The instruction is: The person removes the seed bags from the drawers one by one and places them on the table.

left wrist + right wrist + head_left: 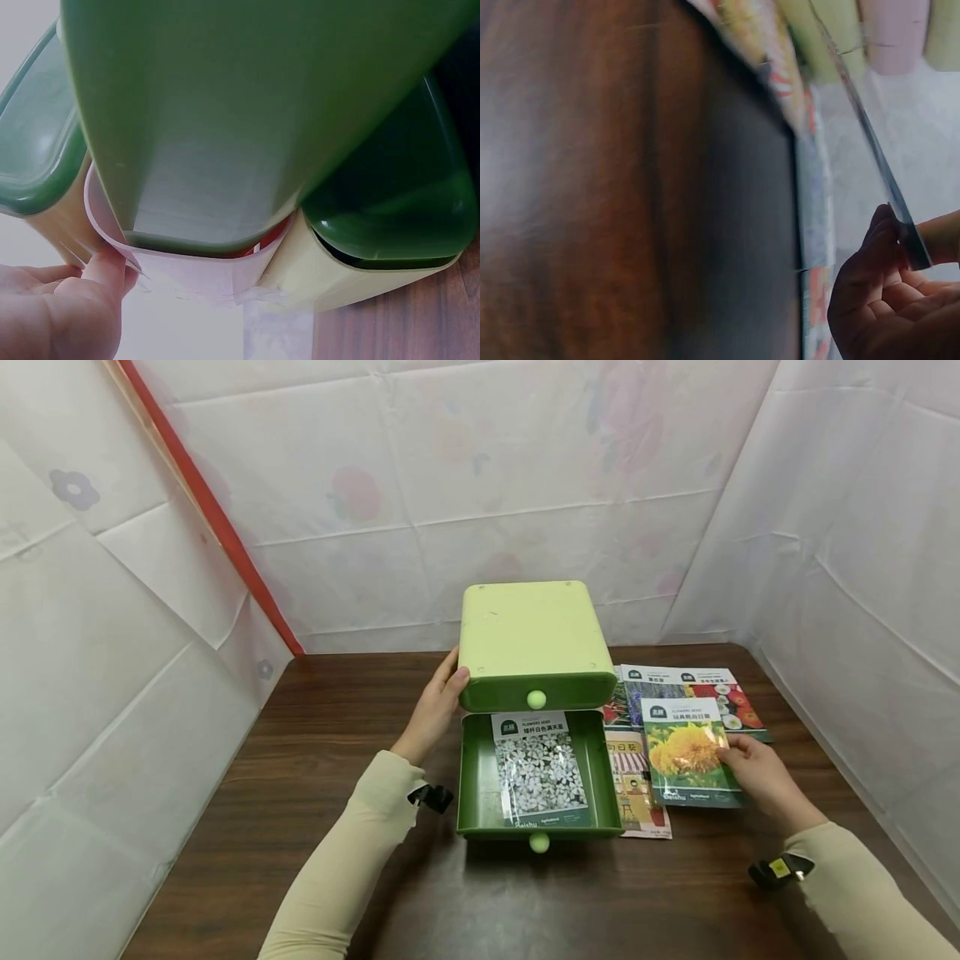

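A small drawer cabinet (532,627) with a pale green top stands mid-table, its lower green drawer (474,777) pulled out. Inside that drawer lies a seed packet with white flowers (540,772). My left hand (435,706) rests against the cabinet's left side, near the upper front corner; the left wrist view shows its fingers touching the side wall. With thumb and fingers, my right hand (765,777) pinches the right edge of a yellow-flower seed packet (684,752), raised above other packets. Seen edge-on in the right wrist view, this packet (881,165) is a thin strip.
Right of the cabinet lie a purple-flower packet (648,689), a red-and-white flower packet (738,703) and a packet with a shop-front drawing (637,789). A closed upper drawer (495,693) has a round knob. White sheeting (450,527) hangs behind and beside the table.
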A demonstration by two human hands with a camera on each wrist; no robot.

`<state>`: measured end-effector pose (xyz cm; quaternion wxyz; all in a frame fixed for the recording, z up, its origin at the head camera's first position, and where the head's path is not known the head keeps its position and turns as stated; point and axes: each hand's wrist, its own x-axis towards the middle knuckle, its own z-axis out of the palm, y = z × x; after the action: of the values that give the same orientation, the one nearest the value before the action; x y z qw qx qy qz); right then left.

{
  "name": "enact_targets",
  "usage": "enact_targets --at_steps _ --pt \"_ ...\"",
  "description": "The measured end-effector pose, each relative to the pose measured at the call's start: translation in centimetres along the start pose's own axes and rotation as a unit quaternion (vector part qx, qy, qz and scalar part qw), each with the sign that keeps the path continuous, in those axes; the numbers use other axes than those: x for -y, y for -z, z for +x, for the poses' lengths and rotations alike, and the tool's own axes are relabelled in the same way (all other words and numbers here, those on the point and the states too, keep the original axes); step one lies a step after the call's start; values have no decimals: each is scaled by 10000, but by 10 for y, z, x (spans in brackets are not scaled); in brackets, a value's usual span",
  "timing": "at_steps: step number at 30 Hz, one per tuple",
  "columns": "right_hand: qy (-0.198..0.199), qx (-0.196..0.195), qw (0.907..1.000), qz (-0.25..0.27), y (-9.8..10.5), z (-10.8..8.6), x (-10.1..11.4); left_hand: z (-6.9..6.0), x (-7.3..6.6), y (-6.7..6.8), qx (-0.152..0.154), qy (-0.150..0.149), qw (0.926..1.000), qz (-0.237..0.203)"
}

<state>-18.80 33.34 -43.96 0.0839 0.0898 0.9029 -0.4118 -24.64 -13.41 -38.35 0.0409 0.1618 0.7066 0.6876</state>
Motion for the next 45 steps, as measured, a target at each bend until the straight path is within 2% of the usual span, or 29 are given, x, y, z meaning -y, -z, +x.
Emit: enact_targets --at_steps 9,16,27,38,45 --pt "34 52 9995 -319 -10 2 -15 1 0 -1 -16 6 10000 -61" --pt "-263 -39 9984 -496 -10 2 -11 0 -1 -1 -33 52 10000 -36" --pt "-344 -30 9937 -1065 -6 -1 -9 1 -1 -1 13 24 10000 14" --pt "-426 292 9914 -1200 -1 2 -10 1 -1 0 6 35 10000 31" --pt "-398 321 9911 -1226 1 2 -8 0 -1 0 -4 60 10000 -18"
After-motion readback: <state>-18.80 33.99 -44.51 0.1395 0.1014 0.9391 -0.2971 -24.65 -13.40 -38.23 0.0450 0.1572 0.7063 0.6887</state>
